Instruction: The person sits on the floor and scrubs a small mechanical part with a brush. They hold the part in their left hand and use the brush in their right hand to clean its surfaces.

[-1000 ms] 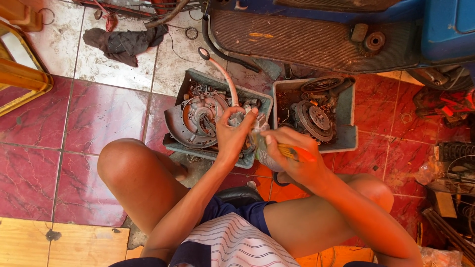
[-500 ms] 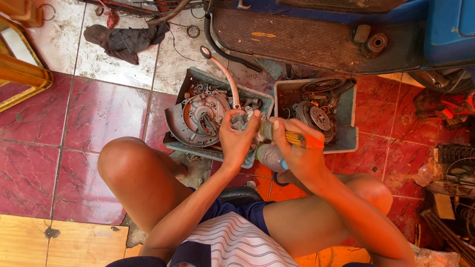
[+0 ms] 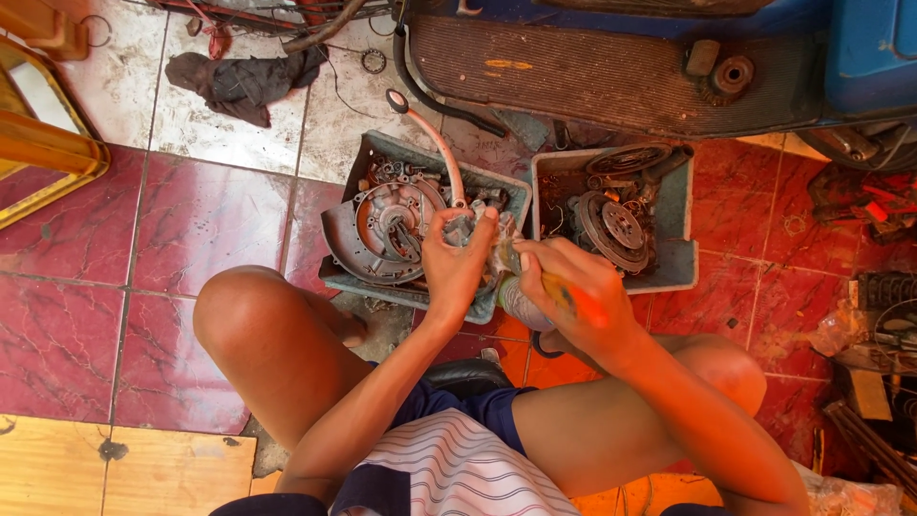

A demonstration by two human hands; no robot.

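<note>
Here small grey metal part [image 3: 465, 229], grimy, in left hand [image 3: 457, 263].

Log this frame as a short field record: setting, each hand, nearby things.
setting: person seated over a red tiled floor
left hand: grips a small grey metal part above the left tray
right hand: holds a yellow-orange handled tool against that part
left tray contents: round engine cover, pale hose
right tray: round clutch-like disc
behind: blue scooter footboard, dark rag
</note>
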